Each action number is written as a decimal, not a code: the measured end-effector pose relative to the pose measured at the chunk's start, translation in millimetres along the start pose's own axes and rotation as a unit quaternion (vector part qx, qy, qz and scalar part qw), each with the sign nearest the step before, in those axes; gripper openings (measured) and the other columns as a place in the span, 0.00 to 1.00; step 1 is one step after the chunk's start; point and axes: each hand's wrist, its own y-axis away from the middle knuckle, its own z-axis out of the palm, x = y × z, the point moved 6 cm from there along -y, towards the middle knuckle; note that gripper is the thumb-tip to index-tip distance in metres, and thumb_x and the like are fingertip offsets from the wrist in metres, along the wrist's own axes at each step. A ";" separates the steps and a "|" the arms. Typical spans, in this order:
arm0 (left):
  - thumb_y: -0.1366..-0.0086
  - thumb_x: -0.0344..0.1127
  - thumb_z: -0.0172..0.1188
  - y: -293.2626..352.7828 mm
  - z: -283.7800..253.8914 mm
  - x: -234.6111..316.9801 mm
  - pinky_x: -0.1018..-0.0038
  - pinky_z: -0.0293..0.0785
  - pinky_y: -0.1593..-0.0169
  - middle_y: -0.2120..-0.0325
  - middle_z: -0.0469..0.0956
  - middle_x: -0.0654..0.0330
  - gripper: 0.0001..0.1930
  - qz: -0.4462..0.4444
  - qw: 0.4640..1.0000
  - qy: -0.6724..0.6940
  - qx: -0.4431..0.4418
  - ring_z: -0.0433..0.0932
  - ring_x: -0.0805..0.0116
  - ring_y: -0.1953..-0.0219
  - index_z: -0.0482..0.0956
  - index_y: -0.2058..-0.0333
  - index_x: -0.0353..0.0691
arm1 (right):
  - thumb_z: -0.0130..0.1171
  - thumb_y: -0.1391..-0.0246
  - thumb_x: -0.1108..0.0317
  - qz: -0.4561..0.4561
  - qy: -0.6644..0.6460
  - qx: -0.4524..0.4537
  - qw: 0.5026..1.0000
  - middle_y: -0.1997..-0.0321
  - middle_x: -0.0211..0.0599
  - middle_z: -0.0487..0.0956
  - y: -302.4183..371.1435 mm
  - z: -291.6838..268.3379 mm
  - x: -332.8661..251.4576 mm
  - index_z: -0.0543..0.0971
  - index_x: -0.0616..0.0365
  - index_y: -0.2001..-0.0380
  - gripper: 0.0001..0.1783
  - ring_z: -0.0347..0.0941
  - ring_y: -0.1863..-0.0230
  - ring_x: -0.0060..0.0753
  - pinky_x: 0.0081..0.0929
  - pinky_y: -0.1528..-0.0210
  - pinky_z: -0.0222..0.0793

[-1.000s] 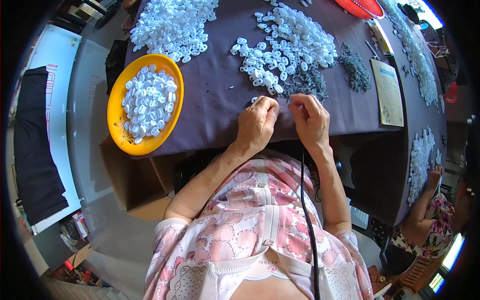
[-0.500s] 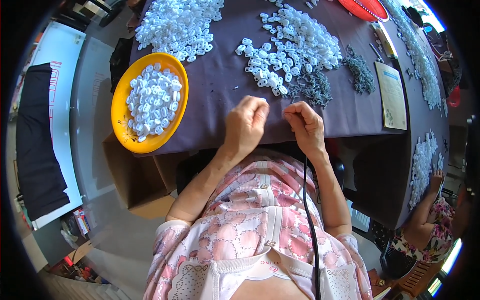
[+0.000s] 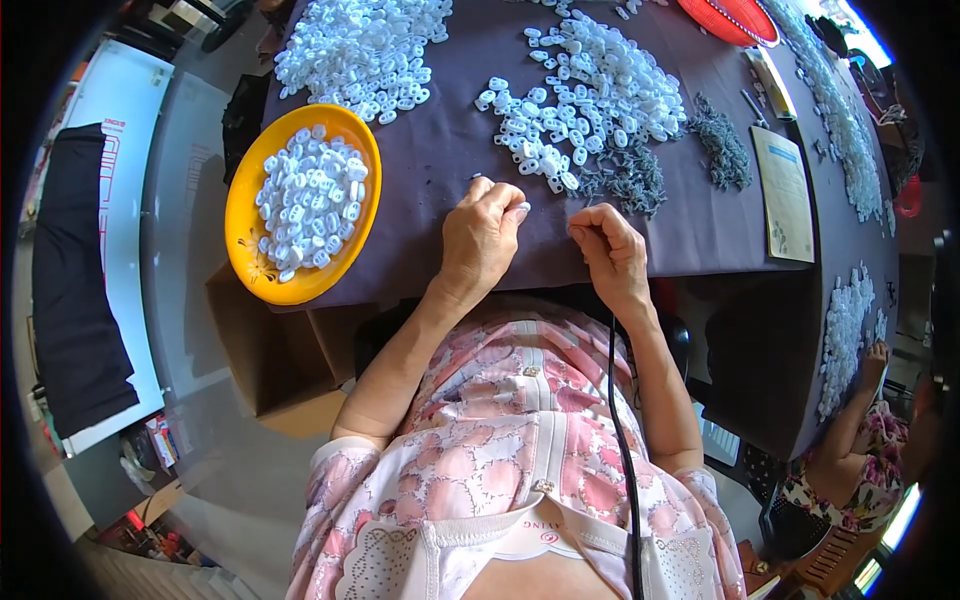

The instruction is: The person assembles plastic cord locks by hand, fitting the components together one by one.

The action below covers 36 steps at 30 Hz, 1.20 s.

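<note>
Above the table's near edge, my left hand (image 3: 478,232) pinches a small white oval plastic piece (image 3: 524,206) between thumb and fingertips. To its right, my right hand (image 3: 614,255) has its thumb and index finger pressed together. Whatever those fingers hold is too small to make out. The two hands are a short gap apart. Just beyond them lies a heap of white oval plastic pieces (image 3: 620,90), each with small holes. A pile of small grey pins (image 3: 632,180) touches its near side. At the left, a yellow bowl (image 3: 240,225) holds many similar white pieces.
Another white heap (image 3: 360,50) lies at the far left, with a second grey pile (image 3: 722,145) on the right. Beyond are a booklet (image 3: 783,195) and a red basket (image 3: 725,20). A black cable (image 3: 622,430) hangs before me. A co-worker's arm (image 3: 850,425) reaches in at the right.
My left hand has shifted slightly left and turned, so the white piece at its fingertips shows more. My right hand has hardly moved.
</note>
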 end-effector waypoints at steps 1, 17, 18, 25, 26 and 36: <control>0.46 0.27 0.62 -0.2 -0.2 -4.2 0.70 0.72 0.70 0.73 0.75 0.57 0.05 -0.020 0.999 0.025 -0.005 0.76 0.61 0.74 0.77 0.70 0.36 | 0.53 0.48 0.81 -0.001 0.000 0.000 1.000 0.76 0.25 0.72 -0.4 0.0 -0.7 0.75 0.60 0.69 0.05 0.65 0.77 0.13 0.13 0.76 0.61; 0.48 0.32 0.63 -22.7 15.6 19.5 0.66 0.73 0.69 0.72 0.74 0.58 0.08 0.078 0.996 -0.044 0.010 0.77 0.58 0.72 0.81 0.68 0.43 | 0.55 0.52 0.82 0.005 -0.002 0.000 1.000 0.75 0.35 0.73 0.8 1.6 0.1 0.74 0.62 0.70 0.05 0.69 0.75 0.26 0.20 0.72 0.65; 0.47 0.33 0.62 -24.1 22.9 19.3 0.64 0.74 0.69 0.71 0.74 0.56 0.07 0.063 0.995 -0.074 -0.008 0.78 0.56 0.72 0.79 0.68 0.43 | 0.55 0.52 0.82 -0.014 -0.003 0.005 1.000 0.75 0.35 0.73 0.8 1.8 -1.1 0.75 0.62 0.70 0.05 0.69 0.75 0.26 0.20 0.72 0.65; 0.46 0.32 0.60 -24.4 34.6 24.4 0.62 0.73 0.72 0.71 0.72 0.55 0.04 0.067 0.994 -0.088 -0.009 0.78 0.54 0.72 0.75 0.71 0.43 | 0.55 0.52 0.81 -0.020 0.007 0.002 1.000 0.74 0.37 0.74 0.5 0.9 -1.3 0.74 0.63 0.70 0.05 0.70 0.75 0.29 0.21 0.71 0.66; 0.46 0.31 0.60 -23.9 32.8 24.9 0.62 0.73 0.72 0.71 0.72 0.55 0.04 0.068 0.995 -0.066 0.002 0.77 0.53 0.73 0.75 0.71 0.43 | 0.56 0.53 0.81 -0.019 0.003 0.001 1.000 0.74 0.37 0.74 0.6 1.0 -0.1 0.74 0.63 0.70 0.05 0.71 0.74 0.29 0.21 0.71 0.66; 0.41 0.28 0.60 5.8 24.8 2.8 0.82 0.72 0.77 0.77 0.77 0.65 0.04 -0.212 0.918 0.317 -0.112 0.75 0.81 0.76 0.77 0.67 0.35 | 0.55 0.46 0.78 0.061 -0.074 0.020 0.995 0.73 0.20 0.73 3.1 1.8 10.2 0.75 0.58 0.67 0.04 0.66 0.74 0.09 0.10 0.74 0.62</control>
